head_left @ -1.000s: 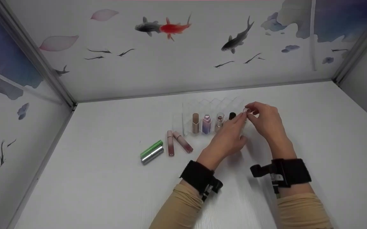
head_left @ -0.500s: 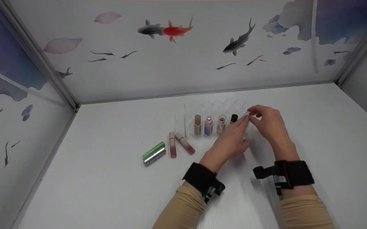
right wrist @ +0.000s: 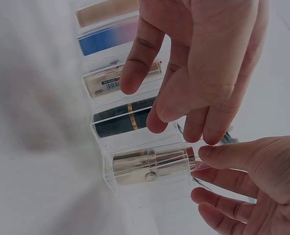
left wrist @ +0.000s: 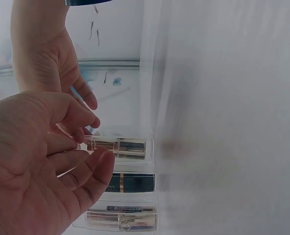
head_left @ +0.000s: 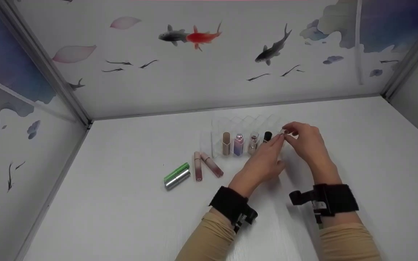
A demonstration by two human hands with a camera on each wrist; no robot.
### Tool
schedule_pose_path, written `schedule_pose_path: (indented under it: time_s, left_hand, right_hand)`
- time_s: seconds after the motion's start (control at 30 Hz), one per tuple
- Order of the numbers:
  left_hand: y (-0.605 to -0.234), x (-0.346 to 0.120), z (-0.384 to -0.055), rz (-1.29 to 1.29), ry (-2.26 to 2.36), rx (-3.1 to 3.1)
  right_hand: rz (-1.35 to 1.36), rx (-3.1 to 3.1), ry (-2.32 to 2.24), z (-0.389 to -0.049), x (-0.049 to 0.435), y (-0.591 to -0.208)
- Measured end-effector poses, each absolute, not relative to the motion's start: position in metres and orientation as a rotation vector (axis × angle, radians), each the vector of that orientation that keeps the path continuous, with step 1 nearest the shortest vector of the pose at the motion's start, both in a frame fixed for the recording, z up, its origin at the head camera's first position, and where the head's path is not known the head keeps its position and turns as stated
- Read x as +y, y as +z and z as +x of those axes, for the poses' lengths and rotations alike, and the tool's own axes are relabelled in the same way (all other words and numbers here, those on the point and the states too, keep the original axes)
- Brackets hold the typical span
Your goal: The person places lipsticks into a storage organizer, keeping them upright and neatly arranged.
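A gold lipstick [right wrist: 135, 166] stands upright in the right-end slot of a clear lipstick organizer [head_left: 212, 145]. My right hand [head_left: 306, 141] pinches its clear top between thumb and fingers. From the left, my left hand [head_left: 261, 161] reaches over with extended fingers, their tips right at the same lipstick top. Beside the gold one sits a black lipstick [left wrist: 137, 183] with a gold band, partly behind the left hand in the head view. Further left in the row are a clear-capped lipstick [head_left: 253, 141], a blue-pink tube [head_left: 238, 145] and a tan tube [head_left: 226, 145].
In front of the organizer's left end, two pink-and-red lip gloss tubes [head_left: 198, 166] lie on the white table [head_left: 122, 210]. A green tube [head_left: 176, 172] and a silver tube [head_left: 177, 179] lie side by side further left. A fish-patterned wall [head_left: 194, 79] closes the back.
The head view has shifted slightly, so everything sits a little lower and further right. Both hands stay at the gold lipstick, with only small finger movement.
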State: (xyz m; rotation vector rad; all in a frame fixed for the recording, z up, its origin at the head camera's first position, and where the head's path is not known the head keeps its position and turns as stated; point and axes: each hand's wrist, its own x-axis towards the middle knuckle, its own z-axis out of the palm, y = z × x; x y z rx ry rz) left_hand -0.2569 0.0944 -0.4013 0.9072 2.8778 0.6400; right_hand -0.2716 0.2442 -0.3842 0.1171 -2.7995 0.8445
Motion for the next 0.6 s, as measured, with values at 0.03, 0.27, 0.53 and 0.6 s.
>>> schedule_pose_path:
  time_s: [0.03, 0.27, 0.53, 0.6]
  left_hand:
    - [-0.4017, 0.0945, -0.2569, 0.906, 0.637, 2.876]
    - [-0.4023, 0.0941, -0.2576, 0.899, 0.638, 2.861]
    - [-0.4014, 0.0936, -0.2573, 0.927, 0.667, 2.87]
    - [-0.4017, 0.0933, -0.2571, 0.933, 0.667, 2.874]
  right_hand:
    - [0.113, -2.804, 0.846, -0.2715, 0.2441, -0.3842]
    - [0.112, -2.82, 0.852, -0.2718, 0.2436, -0.3839]
    - [0.119, -2.821, 0.835, -0.273, 0.2439, -0.3854]
    - [0.125, -2.821, 0.832, -0.2729, 0.244, -0.3863]
